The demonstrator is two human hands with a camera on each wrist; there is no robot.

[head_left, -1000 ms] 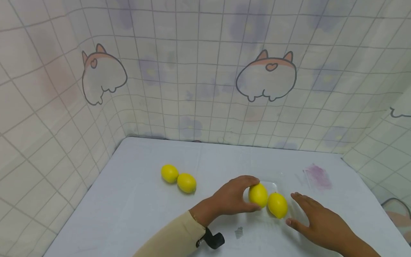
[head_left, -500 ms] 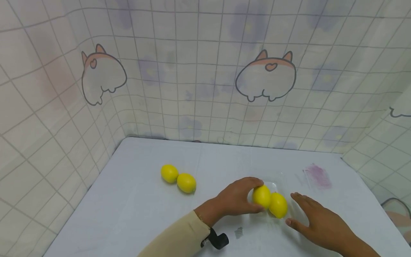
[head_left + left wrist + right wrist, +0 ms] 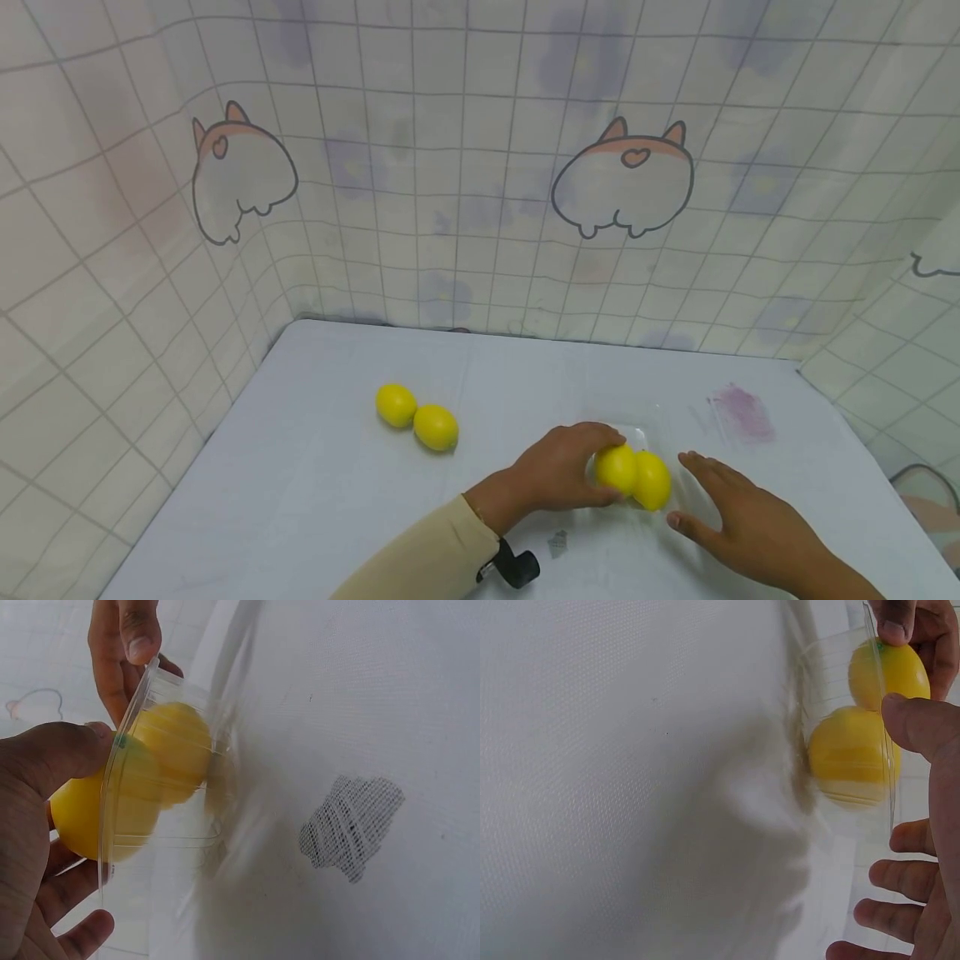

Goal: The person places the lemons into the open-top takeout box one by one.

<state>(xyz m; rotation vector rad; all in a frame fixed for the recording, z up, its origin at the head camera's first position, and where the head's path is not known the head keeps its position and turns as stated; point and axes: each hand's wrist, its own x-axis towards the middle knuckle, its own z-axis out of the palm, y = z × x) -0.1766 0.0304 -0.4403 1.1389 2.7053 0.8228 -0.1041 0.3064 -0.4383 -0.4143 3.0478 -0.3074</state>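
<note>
With thumb and fingers curled, my left hand (image 3: 566, 468) grips a yellow lemon (image 3: 617, 471) partly inside a clear plastic container (image 3: 169, 840). A second lemon (image 3: 654, 482) lies in the container, against the held one. Beside the container's right side is my right hand (image 3: 750, 521), fingers extended and holding nothing; its thumb (image 3: 907, 724) is near the rim in the right wrist view, and I cannot tell whether it touches. Two more lemons, one (image 3: 396, 406) behind the other (image 3: 436, 427), lie together on the table to the left.
White cloth covers the table (image 3: 300, 517). A pink stain (image 3: 742, 412) marks it at the right, and a grey patch (image 3: 557, 544) shows near the container. Grid-patterned curtains (image 3: 450, 167) enclose the back and sides.
My left hand has carried its lemon right and lower into the container, up against the other lemon. The right hand and the two lemons at the left have stayed put.
</note>
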